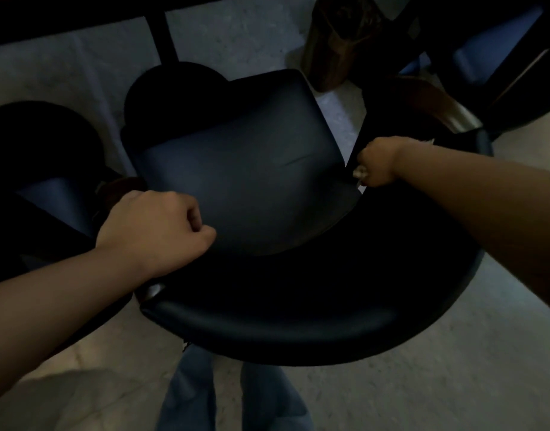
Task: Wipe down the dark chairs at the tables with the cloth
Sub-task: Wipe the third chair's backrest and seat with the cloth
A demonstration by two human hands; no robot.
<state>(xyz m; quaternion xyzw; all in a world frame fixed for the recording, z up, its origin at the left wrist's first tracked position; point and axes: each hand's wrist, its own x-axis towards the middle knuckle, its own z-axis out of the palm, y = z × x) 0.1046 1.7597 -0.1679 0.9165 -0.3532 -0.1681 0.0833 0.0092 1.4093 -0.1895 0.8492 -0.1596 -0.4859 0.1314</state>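
A dark padded chair [242, 169] stands right below me, its curved backrest [298, 325] nearest to me and its seat facing the table. My left hand [155, 231] is closed on the left end of the backrest, by the seat's left edge. My right hand [379, 163] is closed on a pale cloth [359, 174], only a small bit of which shows below the fingers. That hand presses the cloth against the chair's right side, where seat and armrest meet.
A second dark chair [43, 169] stands at the left, a third [497, 57] at the top right. A dark table edge [81, 14] runs along the top, with its post [163, 35] and round base behind the seat. A wooden leg [332, 51] stands right of it. My legs [230, 393] are below.
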